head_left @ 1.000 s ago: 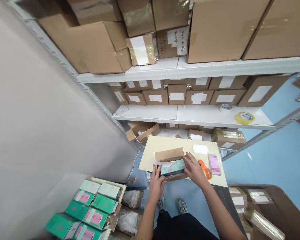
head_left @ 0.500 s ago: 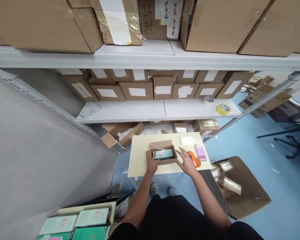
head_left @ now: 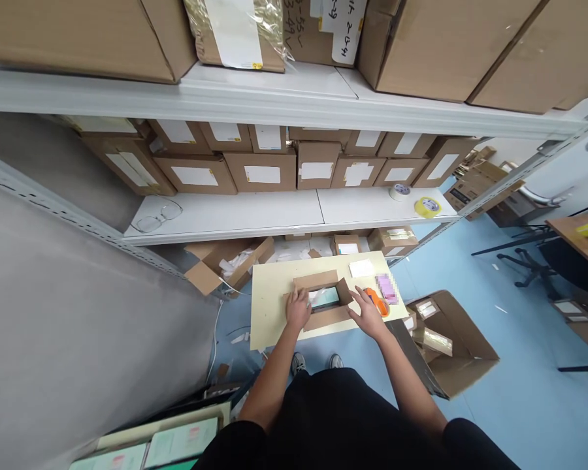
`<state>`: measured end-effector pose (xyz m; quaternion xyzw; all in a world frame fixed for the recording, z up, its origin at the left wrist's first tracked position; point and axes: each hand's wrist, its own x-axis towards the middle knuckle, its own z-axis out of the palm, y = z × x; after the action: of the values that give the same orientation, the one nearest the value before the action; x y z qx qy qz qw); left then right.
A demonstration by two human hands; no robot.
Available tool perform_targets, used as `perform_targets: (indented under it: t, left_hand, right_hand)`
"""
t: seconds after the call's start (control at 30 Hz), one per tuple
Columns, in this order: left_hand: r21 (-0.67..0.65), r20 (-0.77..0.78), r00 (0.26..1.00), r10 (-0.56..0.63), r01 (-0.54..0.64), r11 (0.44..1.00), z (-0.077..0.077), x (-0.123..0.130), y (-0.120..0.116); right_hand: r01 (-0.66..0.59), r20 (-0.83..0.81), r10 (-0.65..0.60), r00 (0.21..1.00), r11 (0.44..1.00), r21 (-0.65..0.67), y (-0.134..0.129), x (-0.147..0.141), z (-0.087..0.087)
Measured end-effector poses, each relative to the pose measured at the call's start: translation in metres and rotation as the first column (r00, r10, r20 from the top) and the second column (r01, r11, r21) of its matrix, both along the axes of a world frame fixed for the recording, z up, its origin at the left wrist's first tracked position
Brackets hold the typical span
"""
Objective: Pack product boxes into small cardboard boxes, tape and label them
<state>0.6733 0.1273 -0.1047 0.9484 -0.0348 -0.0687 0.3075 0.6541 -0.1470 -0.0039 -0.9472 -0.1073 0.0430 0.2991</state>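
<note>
A small open cardboard box (head_left: 327, 318) stands on the cream tabletop (head_left: 269, 313), its flaps folded outward. Inside lies a mint-green box (head_left: 327, 297) with some whitish, clear wrapping (head_left: 315, 297) at its left end. My left hand (head_left: 298, 309) is closed over the left end of the cardboard box, where it hides that flap; its fingertips are partly hidden. At the right end, my right hand (head_left: 368, 316) is open with fingers apart, close to the right flap, holding nothing. An orange tape dispenser (head_left: 376, 302) lies just beyond it.
White paper (head_left: 361, 268) and a pixelated pink item (head_left: 387, 288) lie on the table's right side. A big carton (head_left: 465, 352) with packed parcels stands to the right. Shelves (head_left: 225, 219) hold labelled boxes, eyeglasses (head_left: 159, 219) and tape rolls (head_left: 426, 207). Mint-green boxes (head_left: 183, 440) sit lower left.
My left hand has shifted from the near left corner up over the box's left end. The near and right flaps now spread farther outward. My right hand stays by the right end. The view has turned slightly.
</note>
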Motion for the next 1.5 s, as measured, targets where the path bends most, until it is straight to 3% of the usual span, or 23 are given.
perform_targets:
  t: [0.1,0.17,0.27,0.33,0.4,0.47,0.53,0.63,0.7,0.83,0.97,1.03,1.1,1.2,1.3,1.4,1.5]
  left_hand:
    - [-0.041,-0.056,0.993,-0.103,0.101,0.994,0.0,-0.013,-0.013]
    - [-0.082,-0.014,0.998,-0.055,0.054,0.995,-0.002,-0.022,-0.011]
    - [-0.124,0.063,0.974,0.22,-0.211,0.97,-0.008,-0.03,0.011]
    - [-0.135,-0.019,0.911,0.413,-0.412,0.901,-0.011,-0.033,0.03]
    - [-0.152,-0.178,0.861,0.476,-0.502,0.851,-0.015,-0.036,0.044]
    - [-0.21,-0.265,0.881,0.391,-0.449,0.868,-0.017,-0.04,0.049]
    - [-0.264,-0.232,0.946,0.225,-0.284,0.922,-0.019,-0.044,0.043]
    - [-0.225,-0.21,0.977,-0.034,-0.015,0.974,-0.023,-0.05,0.022]
    - [-0.163,-0.248,0.964,-0.099,0.059,0.985,-0.027,-0.054,0.01]
    - [-0.096,-0.23,0.972,-0.056,0.034,0.995,-0.033,-0.061,0.001]
    - [-0.114,-0.252,0.966,-0.058,0.029,0.993,-0.032,-0.058,0.009]
    - [-0.128,-0.226,0.973,-0.049,0.02,0.992,-0.03,-0.053,0.013]
    - [-0.122,-0.187,0.982,0.004,-0.027,0.992,-0.026,-0.046,0.014]
    - [-0.052,-0.15,0.973,0.176,-0.185,0.981,-0.019,-0.032,0.008]
    - [0.017,-0.077,0.958,0.277,-0.276,0.961,-0.013,-0.013,0.002]
    - [0.057,-0.07,0.961,0.269,-0.266,0.962,-0.004,0.011,0.003]
    - [0.04,-0.15,0.974,0.17,-0.165,0.985,0.005,0.034,0.009]
  right_hand:
    - [0.03,-0.029,-0.03,0.999,0.999,-0.019,-0.004,-0.004,-0.009]
    - [0.043,-0.069,-0.045,0.997,0.999,-0.03,-0.007,-0.005,-0.019]
    - [0.066,-0.121,-0.07,0.99,0.997,-0.035,-0.01,-0.003,-0.037]
    - [0.098,-0.136,-0.101,0.986,0.995,-0.032,-0.013,0.001,-0.05]
    - [0.138,-0.151,-0.142,0.978,0.99,-0.039,-0.016,0.006,-0.061]
    - [0.17,-0.178,-0.177,0.968,0.984,-0.052,-0.019,0.01,-0.071]
    - [0.187,-0.206,-0.194,0.959,0.981,-0.054,-0.02,0.013,-0.078]
    - [0.207,-0.207,-0.208,0.956,0.978,-0.029,-0.018,0.014,-0.084]
    - [0.212,-0.199,-0.21,0.957,0.977,-0.01,-0.015,0.014,-0.086]
    - [0.111,-0.216,-0.104,0.971,0.994,0.021,-0.006,0.017,-0.088]
    - [-0.068,-0.308,0.086,0.948,0.995,0.068,0.003,0.019,-0.095]
    - [-0.085,-0.324,0.118,0.939,0.99,0.113,0.005,0.019,-0.099]
    - [-0.017,-0.288,0.073,0.955,0.982,0.19,0.006,0.021,-0.104]
    - [0.216,-0.203,-0.163,0.966,0.937,0.274,0.008,0.025,-0.113]
    - [0.393,-0.155,-0.367,0.917,0.895,0.211,0.012,0.029,-0.124]
    - [0.411,-0.165,-0.392,0.905,0.906,0.1,0.015,0.03,-0.131]
    - [0.377,-0.183,-0.363,0.913,0.925,0.047,0.017,0.029,-0.134]
